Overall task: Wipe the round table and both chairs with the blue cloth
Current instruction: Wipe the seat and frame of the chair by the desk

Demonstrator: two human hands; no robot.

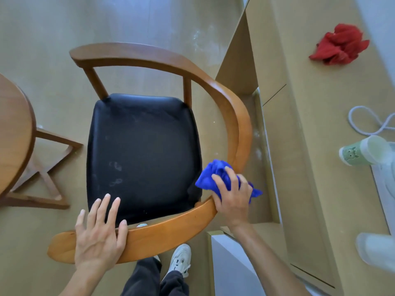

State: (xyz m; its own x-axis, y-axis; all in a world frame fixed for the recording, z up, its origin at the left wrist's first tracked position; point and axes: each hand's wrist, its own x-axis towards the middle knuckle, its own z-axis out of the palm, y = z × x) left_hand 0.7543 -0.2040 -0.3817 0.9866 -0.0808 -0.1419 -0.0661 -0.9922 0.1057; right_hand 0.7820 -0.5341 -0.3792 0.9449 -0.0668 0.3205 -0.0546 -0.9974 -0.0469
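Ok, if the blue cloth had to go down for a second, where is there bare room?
The black seat is bare, bordered by the curved wooden rail. The counter stretch between the red cloth and the white cord is also free. It is crowded lower right, around the green cup. The rail's near end holds both hands.

The black seat (143, 154) lies open from above, ringed on three sides by the chair's curved wooden rail (237, 116). The left hand (99, 233) rests flat on the near end of that rail, and the right hand (233, 197) presses the blue cloth (215, 174) at its bend. The cabinet (284, 116) stands close on the right, leaving a narrow gap. The round desk (15, 133) crowds the left.
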